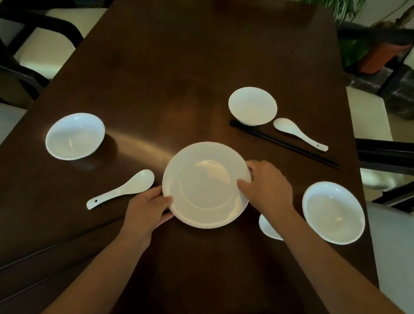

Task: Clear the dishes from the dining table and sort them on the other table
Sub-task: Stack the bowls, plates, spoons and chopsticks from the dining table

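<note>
A large white plate [206, 185] is at the middle of the dark wooden dining table [176, 61]. My left hand [148, 208] grips its near-left rim and my right hand [267, 187] grips its right rim. White bowls stand at the left [75, 136], the far right [252, 106] and the near right [333, 212]. One white spoon [123, 189] lies left of the plate, and another spoon [298, 133] lies by the far bowl next to black chopsticks [284, 144]. A third white piece [269, 228], partly hidden under my right forearm, lies beside the near-right bowl.
Another pair of black chopsticks [40, 256] lies near the table's left front edge. Dark-framed chairs with pale seats stand at the left [19, 37] and at the right [396, 154]. Potted plants [365, 46] stand beyond the far right corner.
</note>
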